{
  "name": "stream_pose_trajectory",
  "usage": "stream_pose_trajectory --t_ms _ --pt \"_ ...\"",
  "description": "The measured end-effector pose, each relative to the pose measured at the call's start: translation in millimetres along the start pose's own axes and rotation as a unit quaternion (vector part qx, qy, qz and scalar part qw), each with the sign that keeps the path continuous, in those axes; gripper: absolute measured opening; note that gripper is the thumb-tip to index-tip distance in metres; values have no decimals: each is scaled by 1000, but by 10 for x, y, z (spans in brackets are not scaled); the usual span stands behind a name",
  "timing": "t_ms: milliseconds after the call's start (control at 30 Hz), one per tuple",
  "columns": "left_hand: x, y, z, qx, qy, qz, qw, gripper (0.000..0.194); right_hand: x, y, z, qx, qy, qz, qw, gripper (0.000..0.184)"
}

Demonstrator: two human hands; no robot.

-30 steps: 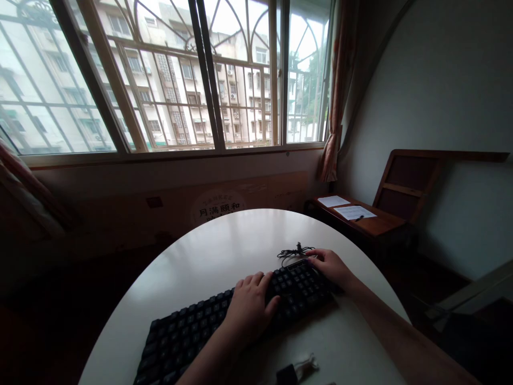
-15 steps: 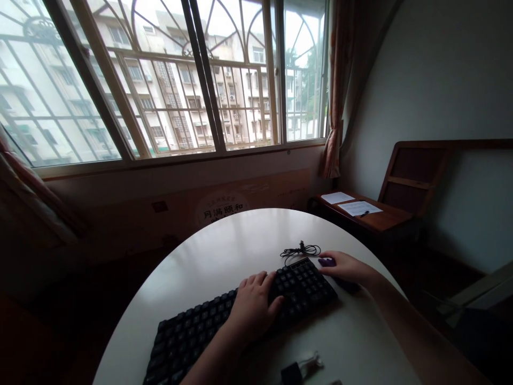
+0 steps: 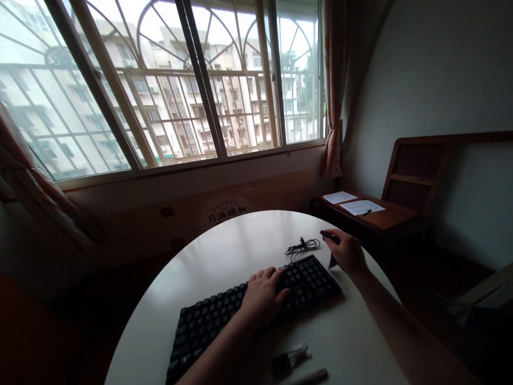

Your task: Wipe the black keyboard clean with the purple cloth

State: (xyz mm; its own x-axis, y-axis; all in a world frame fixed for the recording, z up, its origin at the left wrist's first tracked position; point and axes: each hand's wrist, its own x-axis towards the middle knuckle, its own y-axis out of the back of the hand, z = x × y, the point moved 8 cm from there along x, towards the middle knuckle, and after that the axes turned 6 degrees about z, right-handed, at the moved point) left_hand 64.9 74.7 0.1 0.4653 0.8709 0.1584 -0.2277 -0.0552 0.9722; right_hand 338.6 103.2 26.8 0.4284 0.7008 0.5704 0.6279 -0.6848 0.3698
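Your right hand (image 3: 348, 254) has risen up and away from the keyboard (image 3: 304, 283) since 0.5 s ago, when it lay low beside the far right corner, and your wrist now bends more sharply. More of the grey rod-shaped item (image 3: 315, 376) has also come into sight at the bottom edge.

Seen from the head camera, your right hand grasps a purple item (image 3: 331, 236), pinched between thumb and fingers and pointing away to the left; you cannot tell from here what it is, as your hand covers much of it. Your left hand (image 3: 262, 297) rests palm down across the middle of the keyboard, its fingers spread loosely over the keys and clenched on nothing.

You have the keyboard lying slantwise on the round white surface (image 3: 188, 272), its right end farther from you than its left. Just behind that right end sits the bundled black cable (image 3: 303, 246), near your right hand but apart from it. Nearer you lies a black item with a shiny end (image 3: 284, 363), close to the grey rod-shaped item. Beyond, 2 sheets of paper (image 3: 360, 207) lie on a brown wooden bench (image 3: 395, 218).
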Motion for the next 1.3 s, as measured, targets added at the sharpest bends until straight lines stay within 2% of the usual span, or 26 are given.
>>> stream_pose_trajectory --t_ms 233,300,367,400,467,567,700,800,867,1033,1100,1200,1300 --pt "126 -62 258 -3 -20 7 1000 60 -34 73 -63 -2 10 45 999 30" --pt "124 -24 242 -16 -22 -11 1000 61 -49 68 -82 2 15 43 999 31" --pt "101 92 133 -38 -21 -22 999 61 -72 37 -107 10 24 26 999 30" --pt "87 201 14 -42 -9 -7 999 59 -89 10 -123 15 30 13 999 29" --pt "34 488 -360 -21 44 65 997 51 -140 -66 -168 26 47 -19 998 26" --pt "-152 771 -1094 -25 133 138 981 40 -258 -221 -272 41 77 -69 994 24" --pt "-538 718 -2044 -112 262 182 941 42 -466 -473 -550 39 141 -135 980 20" --pt "-746 592 -2422 -110 323 206 917 36 -629 -668 -930 31 221 -186 957 17" --pt "-772 544 -2495 -122 326 224 910 35 -731 -822 -1242 37 269 -223 936 14" --pt "-624 356 -2420 -151 275 145 939 23 -1011 -1361 -2044 66 339 -283 895 14" --pt "-615 330 -2407 -161 263 137 941 21 -1197 -1615 -2312 68 368 -296 879 13" --pt "-644 329 -2404 -174 257 143 940 19 -1541 -1939 -2584 83 405 -324 851 13" --pt "-677 340 -2400 -169 270 144 937 21 -1881 -2097 -2688 110 452 -369 804 10"
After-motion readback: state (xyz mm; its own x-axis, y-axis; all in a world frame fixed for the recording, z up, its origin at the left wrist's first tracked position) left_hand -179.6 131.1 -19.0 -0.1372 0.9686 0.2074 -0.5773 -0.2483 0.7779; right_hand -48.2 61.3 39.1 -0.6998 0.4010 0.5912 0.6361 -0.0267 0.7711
